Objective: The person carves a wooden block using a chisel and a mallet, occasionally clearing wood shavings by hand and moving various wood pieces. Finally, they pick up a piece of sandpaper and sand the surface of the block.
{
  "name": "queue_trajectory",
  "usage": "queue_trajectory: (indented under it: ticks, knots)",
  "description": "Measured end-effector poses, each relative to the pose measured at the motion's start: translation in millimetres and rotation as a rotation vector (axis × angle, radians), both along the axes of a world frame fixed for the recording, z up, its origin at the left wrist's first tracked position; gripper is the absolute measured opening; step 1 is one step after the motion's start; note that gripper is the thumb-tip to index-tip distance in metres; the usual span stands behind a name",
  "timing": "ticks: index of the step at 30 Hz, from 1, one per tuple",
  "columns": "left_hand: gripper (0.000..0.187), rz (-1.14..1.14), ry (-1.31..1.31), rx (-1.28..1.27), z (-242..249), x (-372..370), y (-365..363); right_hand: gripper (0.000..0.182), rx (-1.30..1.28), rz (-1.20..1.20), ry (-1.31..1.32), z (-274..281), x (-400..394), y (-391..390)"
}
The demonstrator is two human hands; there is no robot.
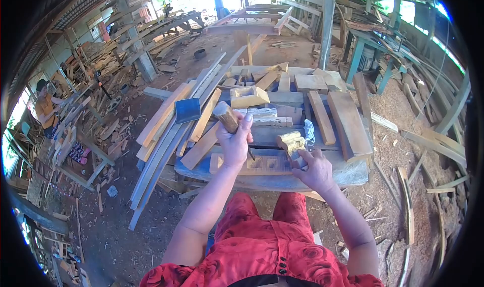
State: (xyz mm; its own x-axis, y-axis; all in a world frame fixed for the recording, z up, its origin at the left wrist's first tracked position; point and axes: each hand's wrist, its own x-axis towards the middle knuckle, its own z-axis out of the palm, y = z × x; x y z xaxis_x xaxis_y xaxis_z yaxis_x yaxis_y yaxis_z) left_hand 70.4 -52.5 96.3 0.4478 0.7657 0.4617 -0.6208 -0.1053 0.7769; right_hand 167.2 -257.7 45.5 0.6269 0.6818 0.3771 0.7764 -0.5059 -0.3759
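Raised over the near left part of the workbench, my left hand (236, 140) is closed round a tool with a thick wooden handle (225, 116); its thin dark shaft points down toward a wooden block with carved recesses (257, 165). My right hand (313, 168) is at the right end of that block, fingers bent against a yellowish, rough wooden piece (291, 141). Crumpled clear plastic (309, 133) lies just behind these fingers. A hollowed wooden block (249, 96) and pale grooved strips (264, 116) rest farther back.
Long planks (176, 135) lean along the bench's left side, with a dark blue square piece (187, 110) on them. A thick board (349, 125) lies at the right. Another person (46, 110) sits far left. A teal table (358, 55) stands back right; scraps cover the ground.
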Motion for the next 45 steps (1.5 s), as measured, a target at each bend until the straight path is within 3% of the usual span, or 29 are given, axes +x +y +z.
queue_trajectory:
  ticks: [7,10,12,16,17,19,23,27,28,31,32,33,34,37,38,39,41,43,45]
  knots:
    - [0.018,-0.109,0.08,0.057,-14.0,16.6,-13.1,0.055,0.042,0.0,0.055,-2.8,3.1,-2.6]
    - [0.02,-0.101,0.153,0.121,-17.0,21.9,-17.8,0.054,0.114,0.109,0.117,10.4,18.4,-6.2]
    - [0.022,-0.074,0.133,0.234,-13.9,24.5,-27.5,0.053,0.449,0.135,0.833,40.3,25.1,-8.7]
    - [0.026,-0.034,0.213,0.47,-23.3,25.7,-37.9,0.053,0.923,0.311,0.532,141.7,-0.8,-23.4]
    - [0.025,-0.049,0.202,0.54,-22.6,27.8,-40.1,0.053,0.92,0.312,0.527,152.8,-5.5,-24.3]
    - [0.026,-0.062,0.246,0.538,-22.8,28.3,-42.9,0.054,1.017,0.408,0.116,167.1,-13.4,-22.9]
    - [0.021,-0.103,0.292,0.581,-23.9,25.1,-46.9,0.052,0.38,0.366,0.054,146.1,-13.8,-16.5]
    - [0.022,-0.081,0.273,0.659,-29.4,24.0,-50.4,0.049,0.68,0.377,0.227,159.2,-2.0,-37.7]
    - [0.022,-0.079,0.274,0.657,-29.2,24.1,-50.5,0.052,0.852,0.369,0.447,167.4,-14.0,-41.7]
    - [0.023,-0.125,0.285,0.571,-26.6,22.3,-49.5,0.052,0.9,0.324,0.382,160.0,-15.1,-43.4]
    - [0.025,-0.126,0.297,0.561,-28.1,23.4,-49.4,0.048,0.911,0.441,0.397,142.0,-9.4,-29.4]
    - [0.028,-0.13,0.31,0.551,-28.7,23.6,-50.8,0.047,0.631,0.385,0.286,132.5,-9.5,-25.5]
    - [0.028,-0.135,0.306,0.558,-29.5,22.3,-52.1,0.05,0.611,0.275,0.716,128.9,-18.4,-21.0]
    - [0.028,-0.114,0.252,0.559,-26.9,13.6,-45.8,0.051,0.64,0.213,0.879,117.6,0.6,-25.2]
    - [0.024,-0.064,0.203,0.455,-22.6,8.2,-40.1,0.05,0.713,0.182,0.633,97.2,11.9,-20.9]
    - [0.021,-0.018,0.157,0.353,-18.5,3.1,-33.2,0.05,0.723,0.174,0.636,82.4,18.9,-18.0]
    - [0.021,-0.039,0.091,0.033,-15.8,-1.7,-10.7,0.047,0.523,0.044,0.161,64.2,26.6,-17.6]
    - [0.02,0.041,-0.053,-0.169,-14.9,-2.0,10.7,0.043,0.343,-0.037,0.129,50.4,24.5,-16.9]
    - [0.019,0.075,-0.104,-0.18,-8.6,-11.0,20.2,0.046,0.194,-0.104,-0.124,13.5,33.1,-12.9]
